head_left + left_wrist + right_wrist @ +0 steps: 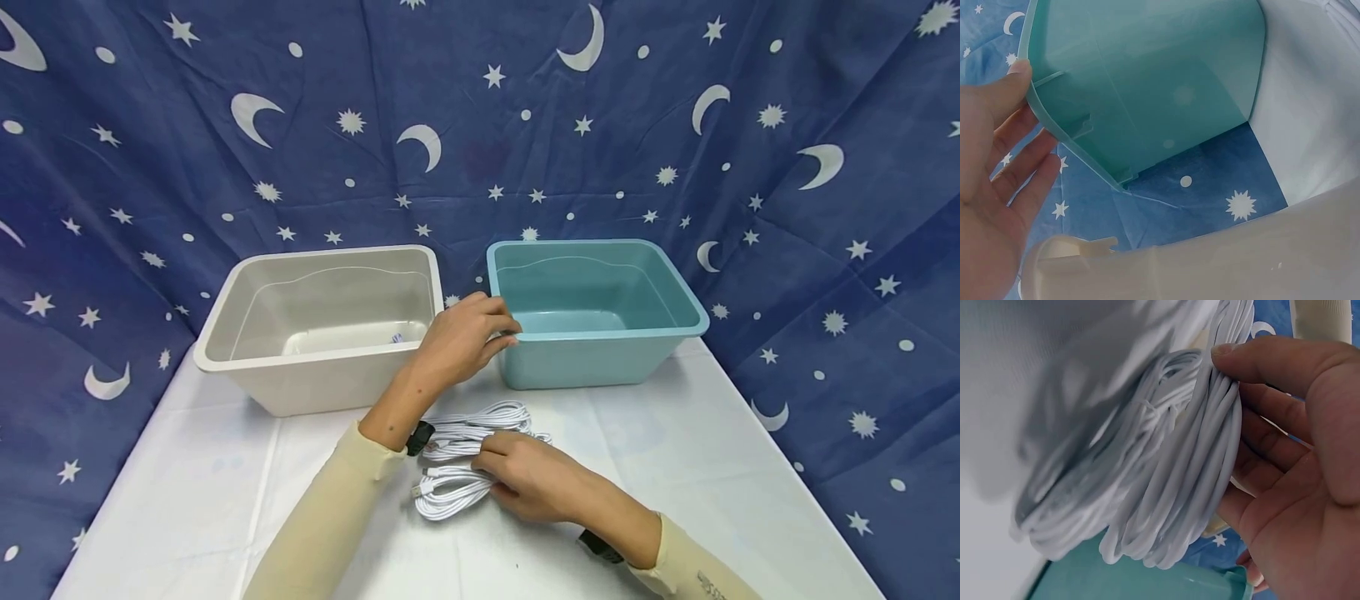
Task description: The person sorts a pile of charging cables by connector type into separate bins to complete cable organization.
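Observation:
My left hand [468, 333] is at the near left corner of the teal bin [577, 365], its thumb and fingers pinching the rim. In the left wrist view the thumb lies against the rim [1047, 122], with the fingertips partly hidden behind it. My right hand [1297, 444] grips a bundled white cable [1179, 475] between thumb and fingers. More coiled white cables [487, 417] lie on the table just behind that hand. At the left end of the front coil a USB plug [420, 492] shows.
A beige bin [300, 387] stands left of the teal one, with a small purple-and-white item [397, 338] inside. White cloth [195, 500] covers the table. A blue curtain [480, 100] with moons and stars hangs behind and along both sides.

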The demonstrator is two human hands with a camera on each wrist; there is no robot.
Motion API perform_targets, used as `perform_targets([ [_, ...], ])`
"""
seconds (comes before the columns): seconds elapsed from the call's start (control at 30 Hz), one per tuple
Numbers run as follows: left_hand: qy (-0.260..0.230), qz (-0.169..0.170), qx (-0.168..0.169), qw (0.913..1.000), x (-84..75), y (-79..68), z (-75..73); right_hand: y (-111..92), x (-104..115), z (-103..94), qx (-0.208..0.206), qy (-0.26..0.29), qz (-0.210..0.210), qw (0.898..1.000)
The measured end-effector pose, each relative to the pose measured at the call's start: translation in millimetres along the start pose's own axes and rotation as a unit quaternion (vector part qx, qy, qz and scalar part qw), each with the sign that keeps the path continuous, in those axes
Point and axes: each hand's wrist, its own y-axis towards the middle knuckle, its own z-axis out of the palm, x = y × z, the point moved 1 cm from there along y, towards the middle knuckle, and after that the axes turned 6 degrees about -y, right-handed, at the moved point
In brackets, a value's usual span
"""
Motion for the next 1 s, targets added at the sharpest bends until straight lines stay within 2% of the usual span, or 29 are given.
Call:
perform_targets([
  [0.2, 0.002, 0.000, 0.003, 1.0000, 0.9, -0.3, -0.9, -0.7, -3.0, -12.2, 0.009, -0.010, -0.003, 1.000],
  [0.6, 0.000, 0.000, 0.003, 1.0000, 0.0, 1.8, -1.9, -5.2, -13.7, -33.9, -0.011, -0.016, -0.039, 0.999],
  [0.8, -0.001, 0.002, 0.002, 1.0000, -0.1, 4.7, -2.3, -6.4, -22.1, -50.8, -0.014, -0.026, -0.046, 0.999],
  [1.0, 0.000, -0.002, 0.007, 1.0000, 0.4, 1.5, -1.8, -8.1, -29.2, -63.0, -0.017, -0.027, -0.048, 0.998],
])
